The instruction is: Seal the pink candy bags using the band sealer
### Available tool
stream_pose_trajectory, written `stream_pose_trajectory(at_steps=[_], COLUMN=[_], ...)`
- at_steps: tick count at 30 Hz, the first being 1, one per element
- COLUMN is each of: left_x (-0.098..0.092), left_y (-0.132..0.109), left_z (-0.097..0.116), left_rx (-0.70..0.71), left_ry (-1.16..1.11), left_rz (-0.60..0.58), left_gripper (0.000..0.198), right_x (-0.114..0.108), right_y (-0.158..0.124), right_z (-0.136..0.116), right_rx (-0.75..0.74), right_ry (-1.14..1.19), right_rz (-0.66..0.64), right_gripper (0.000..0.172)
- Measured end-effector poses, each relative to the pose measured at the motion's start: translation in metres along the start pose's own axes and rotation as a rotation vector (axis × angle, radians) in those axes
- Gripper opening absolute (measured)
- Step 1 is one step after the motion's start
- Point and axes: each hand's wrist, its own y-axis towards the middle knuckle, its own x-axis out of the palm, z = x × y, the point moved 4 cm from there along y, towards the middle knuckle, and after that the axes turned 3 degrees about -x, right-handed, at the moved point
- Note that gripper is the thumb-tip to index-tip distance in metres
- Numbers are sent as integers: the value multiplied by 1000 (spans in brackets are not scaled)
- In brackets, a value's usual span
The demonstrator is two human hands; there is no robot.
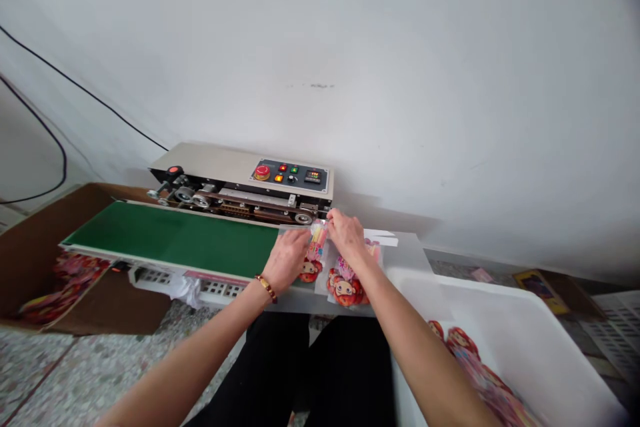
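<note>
A clear plastic packet with a red-haired cartoon figure and pale sticks inside lies at the right end of the green conveyor belt. My left hand is closed on its left side, fingertips partly hidden. Pinched at the packet's top right corner is my right hand, close to the feed end of the band sealing machine. Under my right wrist, more printed packets lie on the grey side table.
Right of me stands a white plastic tub with several packets inside. A cardboard box holding packets sits below the belt's left end. Black cables run along the wall. The control panel is lit.
</note>
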Motion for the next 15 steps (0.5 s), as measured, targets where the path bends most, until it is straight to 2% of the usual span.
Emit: stream_pose_trajectory(at_steps=[2,4,7,10,15], left_x=[11,20,26,25,14], left_y=[-8,-12,-14,-15,-20], left_z=[10,16,17,12,-6], left_rx=[124,164,128,75,32], left_ry=[100,169,229,247,238], left_rz=[-77,-114,-120,-114,-115], left_gripper=[41,47,46,41,39], right_x=[0,-3,-16,-29,-30], right_y=[2,-1,-18,-46,-89], right_z=[0,2,13,32,47], right_rx=[-18,-27,-37,-41,-165], right_ry=[-94,-129,-141,-133,-177], right_rz=[-28,-24,23,28,-25], right_gripper=[30,29,26,24,27])
